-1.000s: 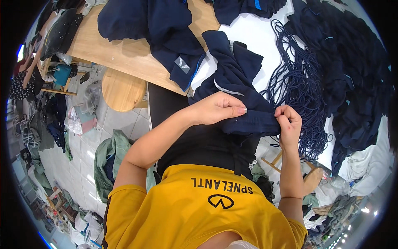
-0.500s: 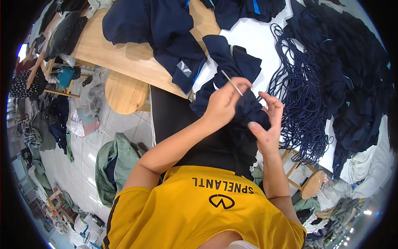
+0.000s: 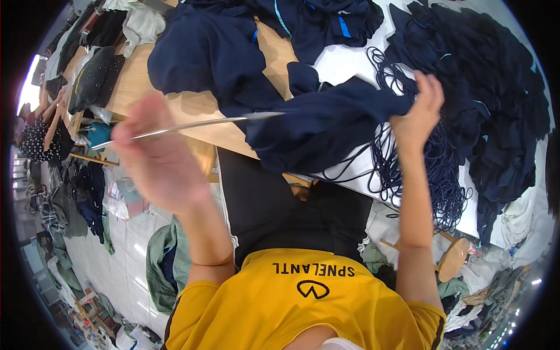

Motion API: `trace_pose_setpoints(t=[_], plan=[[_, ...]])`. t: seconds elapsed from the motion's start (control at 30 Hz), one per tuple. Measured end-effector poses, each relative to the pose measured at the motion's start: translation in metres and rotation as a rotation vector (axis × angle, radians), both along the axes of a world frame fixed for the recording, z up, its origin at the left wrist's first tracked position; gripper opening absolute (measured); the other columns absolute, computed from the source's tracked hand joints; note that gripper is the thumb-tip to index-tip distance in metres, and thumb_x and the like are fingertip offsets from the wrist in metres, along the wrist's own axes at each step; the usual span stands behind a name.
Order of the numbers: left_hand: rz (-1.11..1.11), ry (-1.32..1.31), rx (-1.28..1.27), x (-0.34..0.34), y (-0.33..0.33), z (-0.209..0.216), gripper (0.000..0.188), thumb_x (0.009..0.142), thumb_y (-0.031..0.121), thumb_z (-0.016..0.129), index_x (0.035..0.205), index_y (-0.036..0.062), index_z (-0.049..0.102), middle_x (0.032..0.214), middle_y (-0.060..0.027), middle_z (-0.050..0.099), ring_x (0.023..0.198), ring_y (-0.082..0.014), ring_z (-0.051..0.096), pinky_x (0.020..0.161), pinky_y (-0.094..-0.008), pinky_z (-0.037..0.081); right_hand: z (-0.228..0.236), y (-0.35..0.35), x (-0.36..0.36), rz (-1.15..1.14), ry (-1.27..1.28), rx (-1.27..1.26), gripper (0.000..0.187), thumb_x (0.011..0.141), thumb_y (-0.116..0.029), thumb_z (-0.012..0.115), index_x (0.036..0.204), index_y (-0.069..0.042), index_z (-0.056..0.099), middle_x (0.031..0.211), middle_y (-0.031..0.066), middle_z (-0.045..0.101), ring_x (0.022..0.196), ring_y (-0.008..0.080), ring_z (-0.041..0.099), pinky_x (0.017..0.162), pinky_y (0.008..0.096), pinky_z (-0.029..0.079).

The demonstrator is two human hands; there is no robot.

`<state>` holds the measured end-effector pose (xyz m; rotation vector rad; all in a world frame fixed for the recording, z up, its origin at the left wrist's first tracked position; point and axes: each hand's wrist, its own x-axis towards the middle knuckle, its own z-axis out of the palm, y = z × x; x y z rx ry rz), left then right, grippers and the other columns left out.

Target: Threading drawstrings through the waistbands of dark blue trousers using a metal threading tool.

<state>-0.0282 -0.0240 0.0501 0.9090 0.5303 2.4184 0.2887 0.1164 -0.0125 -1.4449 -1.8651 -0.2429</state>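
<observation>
Above a wooden counter (image 3: 175, 105) heaped with navy garments, a long metal threading rod (image 3: 192, 125), seemingly partly through a navy waistband (image 3: 326, 125), is gripped by the blurred left hand (image 3: 154, 160) while the cloth is pinched in the right hand (image 3: 417, 111).

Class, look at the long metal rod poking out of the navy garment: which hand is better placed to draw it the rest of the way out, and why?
Left. The left hand already grips the metal rod, while the right hand holds the navy garment.
</observation>
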Motion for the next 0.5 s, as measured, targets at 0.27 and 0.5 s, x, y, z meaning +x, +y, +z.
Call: trace_pose_setpoints(t=[0.27, 0.5], plan=[[-0.002, -0.413, -0.153, -0.330, -0.135, -0.064, 0.026, 0.099, 0.024, 0.047, 0.103, 0.0020, 0.060, 0.120, -0.0082, 0.064, 0.098, -0.0181, 0.064, 0.094, -0.0395, 0.048, -0.012, 0.063, 0.138, -0.444, -0.515, 0.184, 0.074, 0.071, -0.026, 0.073, 0.139, -0.026, 0.044, 0.138, 0.0062, 0.045, 0.109, 0.0272, 0.057, 0.093, 0.0433, 0.041], [0.200, -0.128, -0.406, -0.226, -0.050, -0.071, 0.013, 0.097, 0.015, 0.051, 0.105, 0.0048, 0.053, 0.133, -0.0158, 0.053, 0.115, -0.0263, 0.058, 0.099, -0.0486, 0.048, -0.011, 0.045, 0.037, 0.319, 0.426, -0.142, 0.065, 0.066, 0.011, 0.063, 0.128, -0.006, 0.052, 0.126, 0.0123, 0.057, 0.113, 0.0264, 0.057, 0.099, 0.0350, 0.042]])
